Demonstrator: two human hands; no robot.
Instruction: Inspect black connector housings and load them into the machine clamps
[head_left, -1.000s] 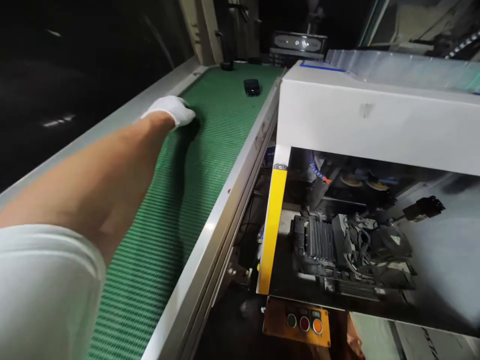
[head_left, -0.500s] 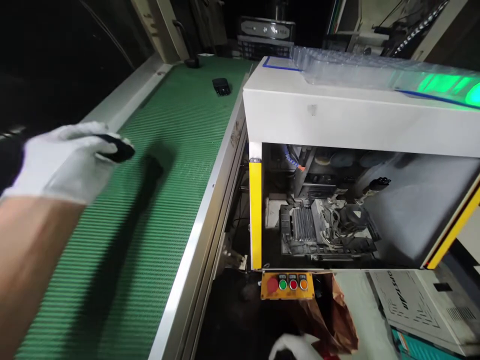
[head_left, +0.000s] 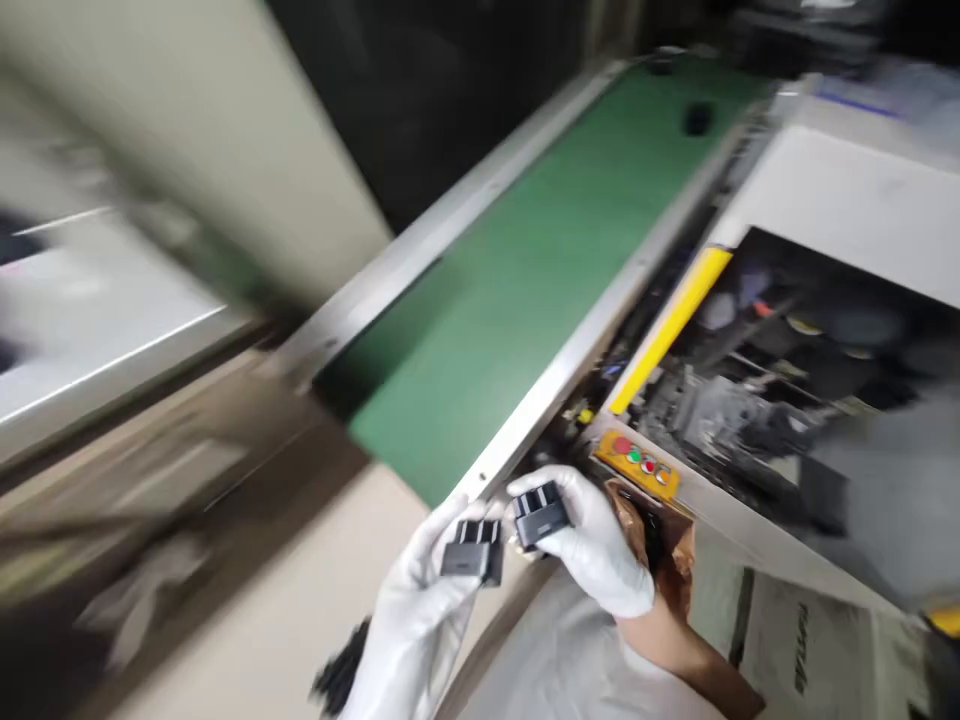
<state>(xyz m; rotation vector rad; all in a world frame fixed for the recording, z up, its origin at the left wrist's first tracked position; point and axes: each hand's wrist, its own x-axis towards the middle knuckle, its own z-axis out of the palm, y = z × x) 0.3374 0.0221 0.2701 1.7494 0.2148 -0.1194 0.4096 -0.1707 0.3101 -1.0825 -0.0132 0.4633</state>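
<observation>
Both my hands wear white gloves and are near each other, in front of the conveyor's near end. My left hand (head_left: 409,615) is closed around a small black plastic part (head_left: 466,558) with slots along its top edge. Close to its right, my right hand (head_left: 596,555) grips a similar slotted black plastic part (head_left: 543,518) between thumb and fingers. The two parts are apart by a narrow gap. Another dark piece (head_left: 698,118) lies on the far end of the green conveyor belt (head_left: 517,290).
To the right stands a white machine housing (head_left: 877,170) with a yellow-edged opening. Beneath that edge is a yellow button box (head_left: 637,465), beside a brown paper bag (head_left: 684,560). A pale surface (head_left: 322,570) lies below the belt's end. The left side is blurred.
The view has swung left. My left hand has come back from over the belt with its black part, and my right hand has risen from the bottom edge, now showing a second part.
</observation>
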